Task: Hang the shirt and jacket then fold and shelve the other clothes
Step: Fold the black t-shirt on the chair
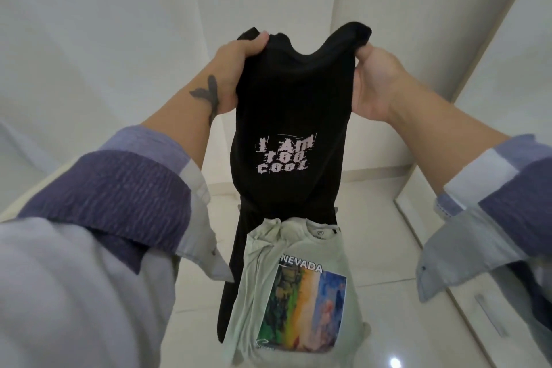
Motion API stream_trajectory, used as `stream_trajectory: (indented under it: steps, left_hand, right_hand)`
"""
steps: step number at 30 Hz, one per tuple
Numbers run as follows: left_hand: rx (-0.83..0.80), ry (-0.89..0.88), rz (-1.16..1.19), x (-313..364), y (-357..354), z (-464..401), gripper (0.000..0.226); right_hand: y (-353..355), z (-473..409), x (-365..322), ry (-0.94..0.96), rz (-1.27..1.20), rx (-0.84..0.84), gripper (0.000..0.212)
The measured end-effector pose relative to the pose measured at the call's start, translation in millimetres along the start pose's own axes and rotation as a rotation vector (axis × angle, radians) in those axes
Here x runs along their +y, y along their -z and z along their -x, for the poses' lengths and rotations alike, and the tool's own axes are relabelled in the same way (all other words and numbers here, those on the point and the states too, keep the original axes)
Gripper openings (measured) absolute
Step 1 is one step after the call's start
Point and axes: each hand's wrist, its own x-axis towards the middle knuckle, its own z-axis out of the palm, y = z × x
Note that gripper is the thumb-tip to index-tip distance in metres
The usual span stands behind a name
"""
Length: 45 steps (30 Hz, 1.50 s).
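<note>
The black T-shirt (292, 116) bore a pale, distorted print across its chest that read "I AM TOO COOL" in three lines. The pale green T-shirt (298, 287) carried the word "NEVADA" in white capitals above a colourful picture panel. Green script began below that panel but was cut off and unreadable. A small round mark sat on its neck label, too small to read.

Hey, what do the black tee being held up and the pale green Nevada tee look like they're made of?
Black tee: seemingly soft matte knit, likely cotton jersey; it sags limply between the left hand and right hand, print slightly cracked-looking. Green Nevada tee: similar thin matte knit, creased softly, with a smoother printed picture panel.
</note>
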Motion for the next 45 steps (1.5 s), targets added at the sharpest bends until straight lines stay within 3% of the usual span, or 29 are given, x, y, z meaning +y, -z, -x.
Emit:
stream_trajectory:
  steps: [8, 14, 18, 20, 24, 31, 38, 41, 45]
  left_hand:
    - [0.095, 0.225, 0.067, -141.1, -9.3, 105.4, 0.038]
    - [0.145, 0.429, 0.079, -265.7, -7.0, 188.9, 0.034]
    - [0.224, 0.495, 0.062, -323.0, 4.8, 218.4, 0.029]
    - [0.253, 0.499, 0.026, -339.3, 13.4, 219.1, 0.038]
    - [0.324, 0.460, -0.036, -351.2, 30.4, 194.7, 0.058]
    - [0.425, 0.384, -0.129, -382.6, 63.9, 92.7, 0.059]
    - [0.588, 0.245, -0.202, -438.7, 93.7, -18.7, 0.050]
    - [0.618, 0.198, -0.387, -476.4, 100.7, -55.8, 0.050]
    - [0.656, 0.256, -0.824, -531.0, 111.5, -79.0, 0.044]
  right_hand:
    - [38.8, 90.6, 137.2, -0.113, -0.039, 0.119, 0.039]
    - [68.2, 186.0, 256.0, -0.319, -0.015, 0.225, 0.030]
    - [77.5, 222.3, 301.1, -0.429, 0.042, 0.281, 0.029]
    - [79.2, 224.2, 312.6, -0.462, 0.064, 0.300, 0.029]
    - [76.1, 195.7, 323.3, -0.494, 0.126, 0.343, 0.025]
    - [76.7, 92.0, 357.1, -0.508, 0.339, 0.461, 0.029]
    - [95.1, -27.1, 414.9, -0.310, 0.403, 0.565, 0.030]
    - [117.8, -63.6, 452.7, -0.271, 0.507, 0.618, 0.029]
    - [148.1, -83.1, 505.4, -0.207, 0.829, 0.590, 0.029]
